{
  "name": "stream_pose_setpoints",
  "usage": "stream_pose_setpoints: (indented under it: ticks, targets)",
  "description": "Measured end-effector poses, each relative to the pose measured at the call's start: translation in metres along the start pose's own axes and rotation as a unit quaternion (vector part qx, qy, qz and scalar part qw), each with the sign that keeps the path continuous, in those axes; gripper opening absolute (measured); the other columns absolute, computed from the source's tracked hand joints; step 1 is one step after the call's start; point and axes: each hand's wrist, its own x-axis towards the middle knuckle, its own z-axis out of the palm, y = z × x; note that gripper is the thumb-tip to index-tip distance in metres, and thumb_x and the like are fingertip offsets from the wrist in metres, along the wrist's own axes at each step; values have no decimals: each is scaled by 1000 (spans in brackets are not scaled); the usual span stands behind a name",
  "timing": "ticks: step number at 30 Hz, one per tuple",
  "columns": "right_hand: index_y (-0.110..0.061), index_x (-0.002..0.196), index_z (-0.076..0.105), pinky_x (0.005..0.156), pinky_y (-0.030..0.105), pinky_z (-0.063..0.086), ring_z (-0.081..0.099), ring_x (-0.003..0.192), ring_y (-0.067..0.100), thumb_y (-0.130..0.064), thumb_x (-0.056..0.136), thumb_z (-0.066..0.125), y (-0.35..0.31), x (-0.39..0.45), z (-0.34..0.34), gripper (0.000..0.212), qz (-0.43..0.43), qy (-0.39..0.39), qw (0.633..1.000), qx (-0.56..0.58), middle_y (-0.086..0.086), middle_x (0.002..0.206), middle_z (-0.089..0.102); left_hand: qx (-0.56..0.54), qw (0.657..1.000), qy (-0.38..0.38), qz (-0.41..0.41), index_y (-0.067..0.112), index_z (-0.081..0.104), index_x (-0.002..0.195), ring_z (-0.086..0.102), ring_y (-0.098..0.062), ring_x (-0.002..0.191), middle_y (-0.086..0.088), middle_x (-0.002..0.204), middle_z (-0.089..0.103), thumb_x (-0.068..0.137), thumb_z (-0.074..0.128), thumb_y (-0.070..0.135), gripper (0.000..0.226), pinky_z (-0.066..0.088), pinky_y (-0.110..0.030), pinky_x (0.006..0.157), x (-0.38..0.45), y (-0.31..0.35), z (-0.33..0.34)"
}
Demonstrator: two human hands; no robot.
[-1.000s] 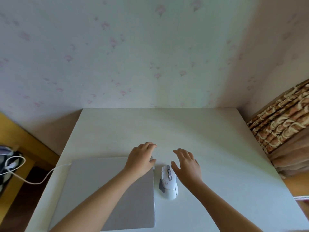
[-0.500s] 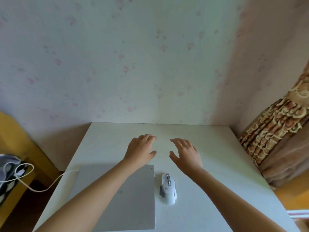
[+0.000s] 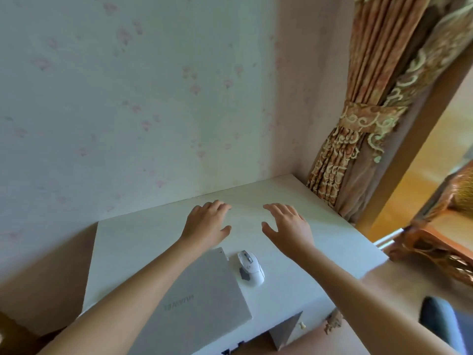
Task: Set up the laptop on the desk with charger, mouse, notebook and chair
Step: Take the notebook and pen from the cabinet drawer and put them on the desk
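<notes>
A closed silver laptop (image 3: 204, 298) lies on the front left part of the white desk (image 3: 332, 242). A white mouse (image 3: 250, 268) sits just right of the laptop's far right corner. My left hand (image 3: 207, 224) hovers beyond the laptop with fingers spread, holding nothing. My right hand (image 3: 286, 224) hovers beyond the mouse, fingers apart, also holding nothing. A blue-grey chair edge (image 3: 440, 321) shows at the lower right. No notebook or charger cable is in view.
The desk backs onto a wall with pale floral wallpaper (image 3: 153, 111). A tied patterned curtain (image 3: 358, 129) hangs at the desk's far right corner. Carved wooden furniture (image 3: 440, 242) stands on the floor to the right.
The view has swung to the right and tilted, so the curtain and floor now show and the cable at left has left the frame. Both hands stay raised over the desk, away from laptop and mouse.
</notes>
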Motion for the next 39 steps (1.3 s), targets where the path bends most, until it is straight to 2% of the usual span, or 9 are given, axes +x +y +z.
stream_pose_setpoints:
  ticks: [7,13,19,24,32,39]
  targets:
    - [-26,130,50,99,37,41,48,124,17,-43,90,51,15,-98,-43,44,103,24,993,-47,-6,134,55,-7,996,-36,78,25,44,137,46,-16,125,7,139,48,89,52,39,51,34,-32,96,-26,35,-2]
    - [-25,130,51,95,37,44,49,123,18,-42,89,53,49,-193,-98,44,198,55,973,-105,-5,132,56,-28,984,-24,174,25,48,135,52,-19,118,5,133,53,87,53,41,51,38,-34,92,-33,121,-7]
    - [-25,127,53,93,37,45,52,119,20,-41,87,56,87,-313,-162,43,292,92,941,-144,-4,129,58,-69,957,-10,283,25,49,133,53,-19,117,5,130,56,88,54,45,50,41,-34,92,-60,250,-13]
    - [-23,127,55,90,36,49,55,115,18,-41,86,58,118,-438,-225,45,360,112,906,-192,-3,126,62,-108,928,-14,356,26,51,132,53,-19,118,5,129,57,85,58,46,51,42,-35,92,-116,383,-16]
    - [-21,124,58,87,34,49,56,112,21,-37,85,58,147,-638,-303,43,493,111,831,-234,-2,122,63,-138,859,-33,493,27,47,135,54,-16,115,8,130,56,87,53,52,54,42,-33,88,-231,576,-21]
    - [-20,127,56,90,35,49,54,115,20,-40,86,57,173,-752,-344,46,570,126,774,-243,-2,124,61,-145,803,-34,576,26,48,133,53,-16,116,7,130,55,88,52,50,51,43,-33,93,-291,702,-29]
